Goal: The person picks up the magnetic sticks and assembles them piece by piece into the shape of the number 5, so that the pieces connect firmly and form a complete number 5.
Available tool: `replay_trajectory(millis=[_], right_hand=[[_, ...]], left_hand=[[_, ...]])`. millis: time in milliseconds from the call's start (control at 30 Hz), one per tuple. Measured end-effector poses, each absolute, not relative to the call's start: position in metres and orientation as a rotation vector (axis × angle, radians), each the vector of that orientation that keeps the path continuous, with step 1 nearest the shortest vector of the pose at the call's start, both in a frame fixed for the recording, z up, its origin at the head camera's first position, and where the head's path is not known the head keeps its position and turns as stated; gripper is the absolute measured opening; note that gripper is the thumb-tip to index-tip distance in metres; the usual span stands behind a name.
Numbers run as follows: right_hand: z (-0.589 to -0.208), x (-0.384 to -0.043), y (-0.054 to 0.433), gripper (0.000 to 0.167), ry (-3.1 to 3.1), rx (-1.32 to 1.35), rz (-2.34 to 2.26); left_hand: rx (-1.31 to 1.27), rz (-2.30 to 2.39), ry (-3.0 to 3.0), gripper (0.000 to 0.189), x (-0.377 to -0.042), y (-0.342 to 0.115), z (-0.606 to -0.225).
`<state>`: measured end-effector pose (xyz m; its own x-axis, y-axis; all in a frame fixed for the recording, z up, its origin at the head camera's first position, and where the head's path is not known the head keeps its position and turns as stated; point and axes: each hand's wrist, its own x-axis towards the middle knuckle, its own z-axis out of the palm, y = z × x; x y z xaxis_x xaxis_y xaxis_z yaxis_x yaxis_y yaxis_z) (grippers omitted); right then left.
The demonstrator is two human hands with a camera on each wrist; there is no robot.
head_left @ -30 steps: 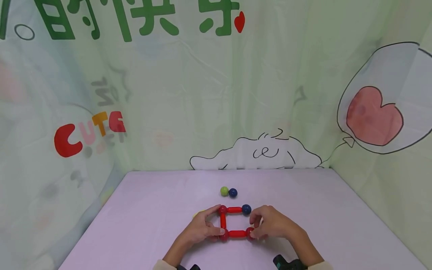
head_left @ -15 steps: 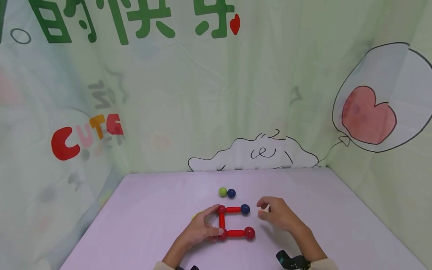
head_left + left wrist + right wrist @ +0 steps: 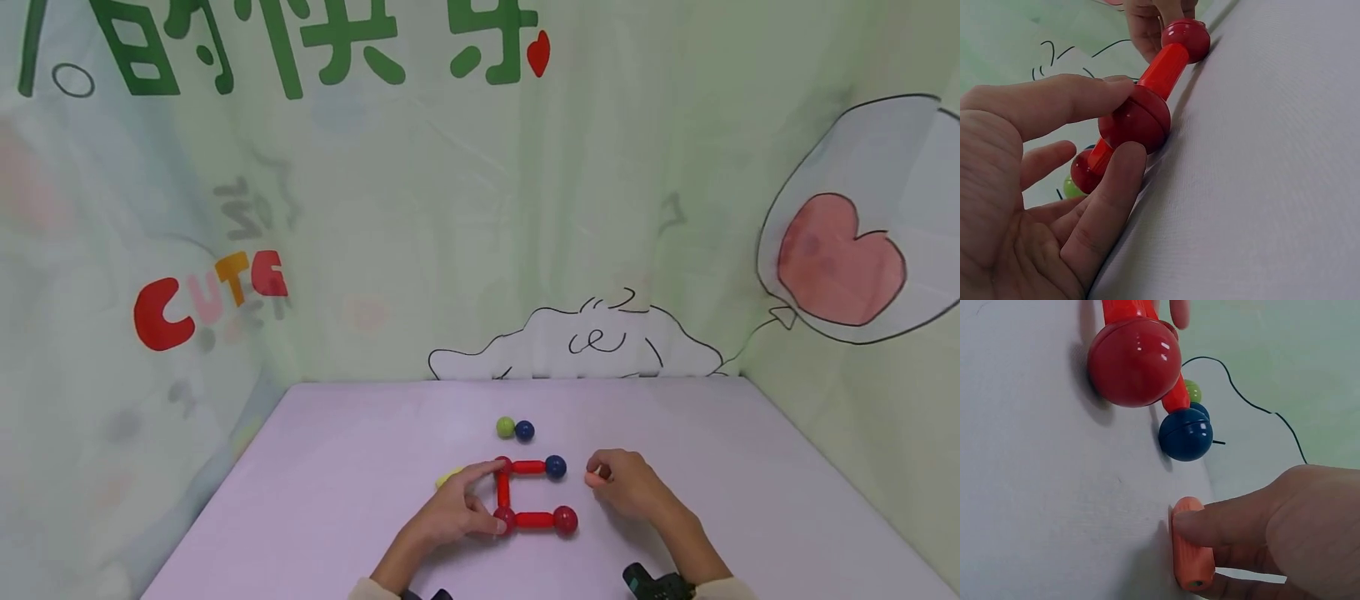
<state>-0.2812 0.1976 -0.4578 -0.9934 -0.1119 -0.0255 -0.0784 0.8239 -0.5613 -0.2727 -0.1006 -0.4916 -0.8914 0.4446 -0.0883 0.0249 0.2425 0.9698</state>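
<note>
A three-sided frame of red magnetic rods and balls lies on the table. My left hand (image 3: 452,510) pinches its near left red ball (image 3: 1135,122) between thumb and a finger, while another finger touches the far left red ball (image 3: 504,465). A red rod (image 3: 534,520) runs right to the near right red ball (image 3: 566,521), and another red rod (image 3: 529,467) reaches a dark blue ball (image 3: 556,467). Right of this open side, my right hand (image 3: 632,485) pinches an orange rod (image 3: 1191,556) just by the table surface, apart from both balls.
Behind the frame, a green ball (image 3: 506,427) and a second dark blue ball (image 3: 524,431) sit side by side. A yellow piece (image 3: 447,477) is partly hidden by my left hand. The lilac table (image 3: 360,433) meets a printed curtain (image 3: 360,208) at the back.
My right hand has left the near right red ball, moved away to the right, and now holds the orange rod. The left hand stays on the frame. The head view has shifted slightly.
</note>
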Motion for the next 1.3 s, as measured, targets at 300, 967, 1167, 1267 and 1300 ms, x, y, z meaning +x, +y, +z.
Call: replay_trajectory(millis=[300,967,1167,1267,1300], right_hand=[[-0.455,-0.280,0.197,0.016,2.873,-0.140,-0.910],[-0.425,-0.261,0.188,0.041,2.383,-0.287,-1.238],[-0.430,-0.259,0.181,0.046,2.282,-0.240,-1.215],[-0.435,-0.258,0.178,0.047,2.254,-0.209,-1.215],[-0.437,-0.257,0.176,0.047,2.246,-0.198,-1.215]], left_hand=[[0.479,1.647,2.204,0.050,-0.273,-0.100,-0.488],[0.592,1.632,2.233,0.031,-0.276,-0.095,-0.493],[0.569,1.639,2.244,0.030,-0.275,-0.093,-0.494],[0.564,1.625,2.263,0.030,-0.274,-0.094,-0.494],[0.561,1.621,2.266,0.030,-0.274,-0.095,-0.494]])
